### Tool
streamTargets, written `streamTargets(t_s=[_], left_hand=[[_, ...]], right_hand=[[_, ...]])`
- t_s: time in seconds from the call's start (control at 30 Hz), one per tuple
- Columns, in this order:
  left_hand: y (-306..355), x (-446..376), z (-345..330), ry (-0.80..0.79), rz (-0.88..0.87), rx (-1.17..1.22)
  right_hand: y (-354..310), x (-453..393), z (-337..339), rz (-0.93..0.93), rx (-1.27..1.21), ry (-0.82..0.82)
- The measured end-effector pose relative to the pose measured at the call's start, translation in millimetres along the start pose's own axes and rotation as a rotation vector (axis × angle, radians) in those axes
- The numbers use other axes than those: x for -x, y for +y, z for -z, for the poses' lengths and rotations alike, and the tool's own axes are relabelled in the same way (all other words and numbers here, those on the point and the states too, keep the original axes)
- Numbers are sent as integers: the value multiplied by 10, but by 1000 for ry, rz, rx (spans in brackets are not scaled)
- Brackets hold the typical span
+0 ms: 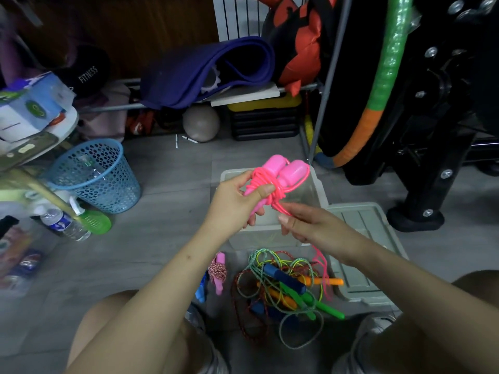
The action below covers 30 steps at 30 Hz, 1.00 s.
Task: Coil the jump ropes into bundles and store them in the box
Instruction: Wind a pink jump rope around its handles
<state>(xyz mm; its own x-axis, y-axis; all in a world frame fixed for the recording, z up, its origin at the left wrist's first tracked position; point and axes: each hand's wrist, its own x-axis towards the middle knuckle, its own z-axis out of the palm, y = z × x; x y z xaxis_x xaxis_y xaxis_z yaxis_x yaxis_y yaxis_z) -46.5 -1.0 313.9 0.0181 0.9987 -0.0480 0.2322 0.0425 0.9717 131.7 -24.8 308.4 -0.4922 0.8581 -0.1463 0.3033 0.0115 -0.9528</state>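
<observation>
Pink jump rope handles sit clamped in the left hand as an anchor, while the right hand, at 4 o'clock, pinches the cord's tail to wrap it over the clear box.

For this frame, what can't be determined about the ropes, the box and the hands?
- Head view: the clear box's contents are hidden by both hands and the pink jump rope.
- How many ropes make up the tangled pile: cords overlap.
- The pink cord's loose end is lost behind the right hand.
- The left hand covers the lower handles.
</observation>
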Motion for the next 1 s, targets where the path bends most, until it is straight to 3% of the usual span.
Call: streamTargets(t_s=[0.13, 0.27, 0.4, 0.5, 0.63, 0.8, 1.0], left_hand=[[-25, -103, 101, 82, -82, -151], [-110, -103, 90, -152, -131, -343], [-81, -50, 20, -310, -194, -618], [-80, -32, 8, -329, -204, -667], [-132, -104, 50, -238, -111, -397], [-150, -67, 3, -284, -136, -421], [-104, 37, -94, -346, -154, -564]], right_hand=[[46, 81, 57, 121, 562, 205], [-62, 137, 268, 399, 777, 472], [-83, 73, 327, 554, 885, 397], [-68, 75, 278, 576, 907, 344], [-91, 107, 277, 625, 940, 329], [-73, 104, 222, 648, 963, 300], [-80, 36, 312, 589, 772, 353]])
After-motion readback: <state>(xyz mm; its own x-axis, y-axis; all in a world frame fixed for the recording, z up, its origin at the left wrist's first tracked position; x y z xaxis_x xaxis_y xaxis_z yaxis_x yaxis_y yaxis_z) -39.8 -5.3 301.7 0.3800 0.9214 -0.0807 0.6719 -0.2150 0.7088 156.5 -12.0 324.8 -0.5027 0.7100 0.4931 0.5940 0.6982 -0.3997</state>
